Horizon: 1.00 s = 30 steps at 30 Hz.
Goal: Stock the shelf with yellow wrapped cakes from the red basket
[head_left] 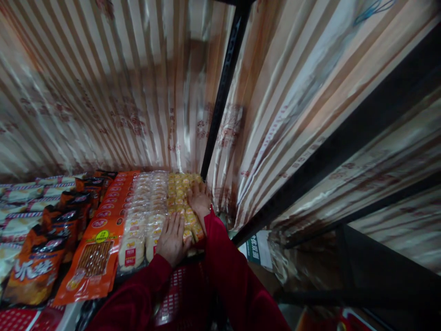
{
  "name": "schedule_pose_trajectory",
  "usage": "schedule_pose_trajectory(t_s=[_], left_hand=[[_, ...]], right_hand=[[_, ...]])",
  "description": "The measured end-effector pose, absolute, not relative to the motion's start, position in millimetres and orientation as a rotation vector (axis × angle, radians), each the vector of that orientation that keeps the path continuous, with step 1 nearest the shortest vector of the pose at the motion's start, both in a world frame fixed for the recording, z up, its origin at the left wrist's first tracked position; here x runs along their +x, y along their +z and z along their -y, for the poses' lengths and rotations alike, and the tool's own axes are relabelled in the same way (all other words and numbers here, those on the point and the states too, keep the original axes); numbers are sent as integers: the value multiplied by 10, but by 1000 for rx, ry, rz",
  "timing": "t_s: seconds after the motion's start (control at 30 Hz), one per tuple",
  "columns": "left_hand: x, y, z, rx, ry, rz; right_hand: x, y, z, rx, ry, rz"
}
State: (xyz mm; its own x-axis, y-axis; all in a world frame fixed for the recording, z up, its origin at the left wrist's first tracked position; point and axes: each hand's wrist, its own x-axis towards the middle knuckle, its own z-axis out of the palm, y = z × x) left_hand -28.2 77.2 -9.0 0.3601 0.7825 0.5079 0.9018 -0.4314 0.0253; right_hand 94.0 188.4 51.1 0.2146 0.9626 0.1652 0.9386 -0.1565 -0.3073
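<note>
Rows of small yellow packets (179,189) lie at the right end of the snack display. My left hand (172,240) rests on the near part of these rows, beside the clear-wrapped round cakes, its fingers extended. Farther back and to the right, my right hand (200,200) lies on the yellow packets with its fingers spread. Clear-wrapped round cakes (132,248) stand in columns just left of the yellow packets. Neither hand is wrapped round a packet.
Orange stick-snack bags (94,257), orange-and-black bags (36,266) and white packets (24,193) fill the left. A dark metal post (223,87) stands behind the right corner. Striped plastic sheeting (138,92) hangs behind. Red crates (179,294) are below my hands.
</note>
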Motion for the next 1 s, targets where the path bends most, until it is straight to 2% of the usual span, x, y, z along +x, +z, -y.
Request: schedule_pose_trajectory(t_s=[0.2, 0.57, 1.0], left_hand=[[-288, -84, -772, -2359, -659, 1478], [-283, -119, -781, -2376, -624, 1488], [-271, -102, -768, -2370, -724, 1512]], right_hand=[[1051, 488, -1936, -2196, 234, 1776], [1083, 418, -1980, -2134, 131, 1874], [1124, 481, -2013, -2219, 226, 1766]])
